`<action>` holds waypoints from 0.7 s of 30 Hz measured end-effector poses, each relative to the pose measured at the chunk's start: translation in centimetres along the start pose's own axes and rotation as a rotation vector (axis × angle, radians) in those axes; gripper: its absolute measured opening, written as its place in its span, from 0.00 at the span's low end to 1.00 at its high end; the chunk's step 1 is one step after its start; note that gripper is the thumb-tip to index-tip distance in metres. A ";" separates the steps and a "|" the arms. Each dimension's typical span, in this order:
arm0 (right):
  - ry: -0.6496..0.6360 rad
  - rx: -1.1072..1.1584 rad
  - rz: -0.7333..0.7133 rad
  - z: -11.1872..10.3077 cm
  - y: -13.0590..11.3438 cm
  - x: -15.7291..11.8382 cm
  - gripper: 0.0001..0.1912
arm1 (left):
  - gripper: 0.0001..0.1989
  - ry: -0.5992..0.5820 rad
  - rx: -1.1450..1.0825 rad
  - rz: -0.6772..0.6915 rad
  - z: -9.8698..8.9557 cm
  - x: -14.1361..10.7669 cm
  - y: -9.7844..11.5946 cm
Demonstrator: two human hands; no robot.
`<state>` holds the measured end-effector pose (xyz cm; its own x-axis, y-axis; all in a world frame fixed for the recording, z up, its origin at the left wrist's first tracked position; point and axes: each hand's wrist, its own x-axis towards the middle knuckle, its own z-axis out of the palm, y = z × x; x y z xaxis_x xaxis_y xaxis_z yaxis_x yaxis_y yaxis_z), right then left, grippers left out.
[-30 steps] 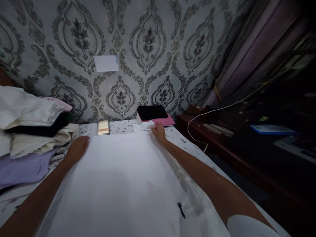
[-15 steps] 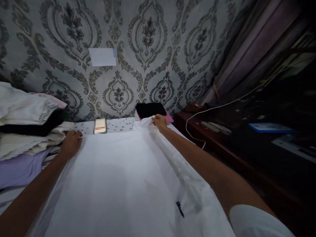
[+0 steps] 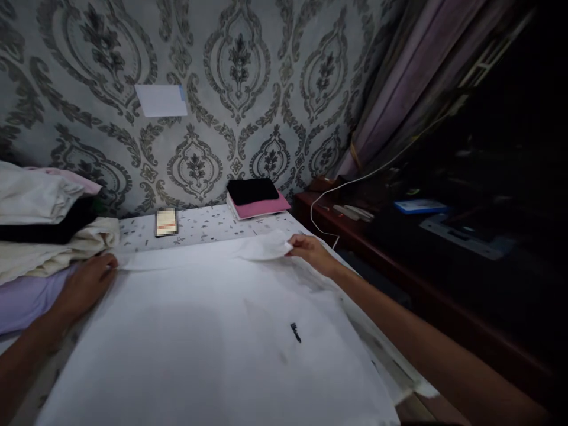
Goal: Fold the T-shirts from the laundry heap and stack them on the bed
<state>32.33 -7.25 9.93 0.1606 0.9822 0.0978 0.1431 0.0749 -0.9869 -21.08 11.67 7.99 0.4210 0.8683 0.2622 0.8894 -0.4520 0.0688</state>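
Observation:
A large white cloth (image 3: 190,331) with a small dark mark right of its middle lies spread over the patterned surface. At its far left corner, my left hand (image 3: 91,283) pinches the edge, beside a pile of clothes. My right hand (image 3: 310,251) is closed on the far right corner, which is lifted a little and bunched into folds. Between the two hands the far edge runs nearly straight.
Folded clothes (image 3: 44,201) are stacked at the left. Black and pink folded items (image 3: 257,198) and a small card-like object (image 3: 166,222) lie near the wall. A dark red desk (image 3: 381,254) with a white cable (image 3: 313,216) stands at the right.
My right hand has come nearer and to the right with the cloth's corner, uncovering the pink item. My left hand has moved left and nearer. The view has shifted to the right.

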 end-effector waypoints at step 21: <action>-0.109 -0.340 0.027 -1.6 -0.3 -6.6 0.10 | 0.21 -0.071 0.040 0.194 -1.6 -2.8 -0.5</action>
<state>32.77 -13.99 9.76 0.0661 0.9970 0.0396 0.4602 0.0047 -0.8878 -23.03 9.10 8.78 0.5954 0.7786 0.1979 0.7961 -0.6050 -0.0152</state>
